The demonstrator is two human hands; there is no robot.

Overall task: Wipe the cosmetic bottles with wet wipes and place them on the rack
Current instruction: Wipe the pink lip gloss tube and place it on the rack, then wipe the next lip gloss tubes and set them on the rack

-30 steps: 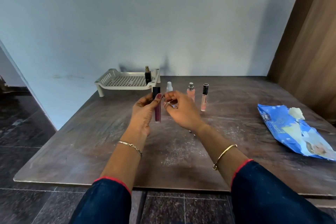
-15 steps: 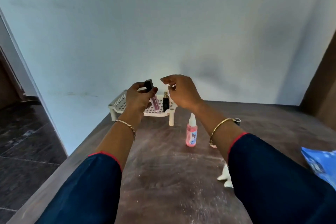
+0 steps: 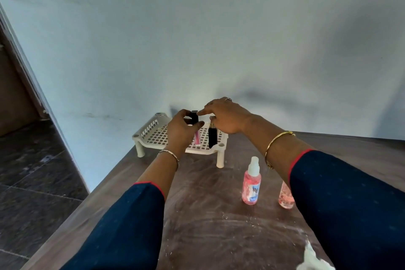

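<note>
Both hands have come down and forward over the rack since half a second ago, and the lip gloss tube, which was tilted in the air then, now stands nearly upright.

Head view: the left hand (image 3: 178, 132), in the middle of the frame, grips the lip gloss tube (image 3: 196, 138) with thumb and fingers curled round it just under its black cap. The pink lower end of the tube points down at the grid of the white rack (image 3: 153, 136); whether it already touches the grid cannot be told. The right hand (image 3: 228, 117) hovers just right of it and holds nothing, its fingers loosely bent and its forefinger reaching to the top of the cap. Contact there is not clear.

A black bottle (image 3: 212, 139) with a gold top stands upright on the rack, just right of the tube and under the right hand.

On the brown surface (image 3: 208, 226), lower right of the rack, stands a pink spray bottle (image 3: 251, 184). A second pink bottle (image 3: 284, 197) stands right of it, partly hidden by the right sleeve. A crumpled white wipe (image 3: 311, 258) lies at the bottom right edge of the frame.
</note>
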